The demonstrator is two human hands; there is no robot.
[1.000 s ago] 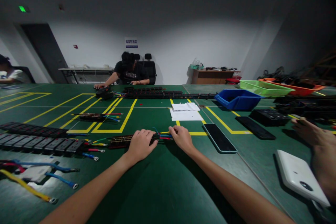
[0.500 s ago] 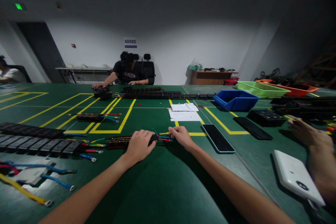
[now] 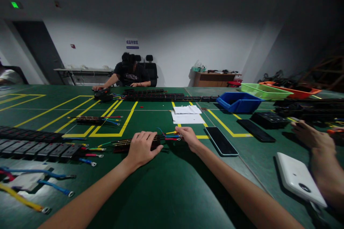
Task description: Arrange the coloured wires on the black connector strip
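My left hand [image 3: 143, 148] lies over a black socket strip [image 3: 121, 145] with brass bars along its upturned side, fingers curled round its right part. From the strip's right end come short coloured wires: a yellow wire [image 3: 170, 132], a blue one, and a red wire [image 3: 172, 139] tipped with a ring terminal. The fingertips of my right hand [image 3: 188, 137] are closed in a pinch on the yellow wire's end; whether they also hold the blue wire I cannot tell. A green-and-yellow wire [image 3: 105, 144] leaves the strip's left end.
Left stand finished-looking socket strips [image 3: 56, 150] with ring-terminal leads. Another brass-barred strip [image 3: 88, 120] lies beyond. Papers [image 3: 187, 114], a phone [image 3: 221, 141], a blue bin [image 3: 239, 102] and a white power bank [image 3: 299, 179] are to the right. A co-worker's hand [image 3: 313, 134] works there; another person sits opposite.
My right hand has shifted slightly right along the wires, and the red wire's end shows more clearly. My left thumb has spread outward from the strip. The camera view has turned slightly right.
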